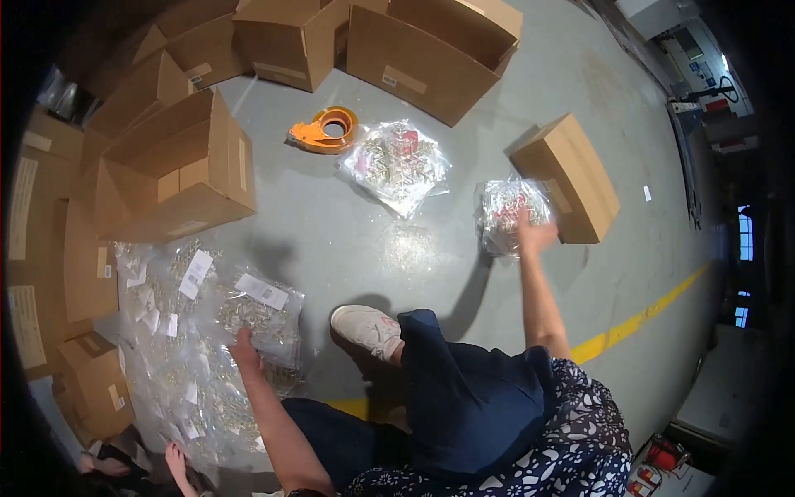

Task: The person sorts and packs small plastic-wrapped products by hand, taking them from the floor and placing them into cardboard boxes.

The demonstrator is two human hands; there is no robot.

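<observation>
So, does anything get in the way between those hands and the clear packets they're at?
Nothing visible does. The left hand is at the near edge of a labelled packet; the right hand is on a different packet, beside a cardboard box.

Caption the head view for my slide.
Left hand on a labelled clear bag, right hand on a bag of glittery ornaments beside a cardboard box.

Warehouse or workshop packing area, as smooth grey floor (571, 74) with painted yellow line (646, 313), cardboard boxes (414, 70) standing open in a group, orange tape dispenser (319, 137) and heaped, labelled clear plastic bags (199, 348) indicate.
</observation>
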